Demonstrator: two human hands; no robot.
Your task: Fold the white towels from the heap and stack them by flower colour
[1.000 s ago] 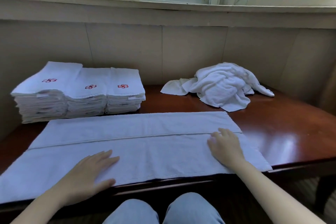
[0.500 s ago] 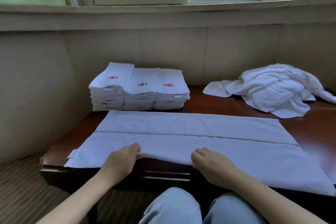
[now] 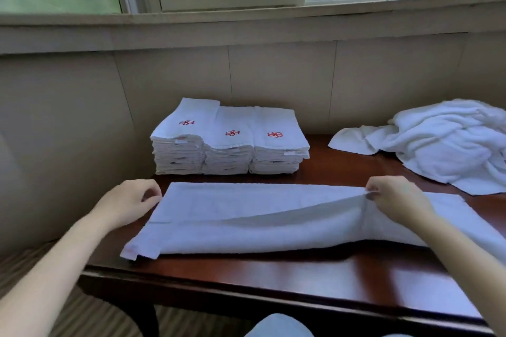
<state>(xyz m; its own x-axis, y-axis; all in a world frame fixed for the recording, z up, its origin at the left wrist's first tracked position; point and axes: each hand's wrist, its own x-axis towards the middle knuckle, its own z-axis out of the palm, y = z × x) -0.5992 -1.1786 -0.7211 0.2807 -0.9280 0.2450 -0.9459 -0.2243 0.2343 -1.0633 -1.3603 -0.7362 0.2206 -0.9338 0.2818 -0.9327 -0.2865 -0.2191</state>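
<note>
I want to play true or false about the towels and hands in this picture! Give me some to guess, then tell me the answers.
1. Three stacks of folded towels sit side by side. True.
2. Their flowers are blue. False: they are red.
3. The right hand pinches the towel being folded. True.
4. The heap of towels lies on the floor. False: it lies on the wooden table.
5. The left hand holds a cup. False: it is at the towel's left edge.

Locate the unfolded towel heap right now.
In the head view the heap lies at the far right of the wooden table, right of the three folded stacks, against the wall.
</note>
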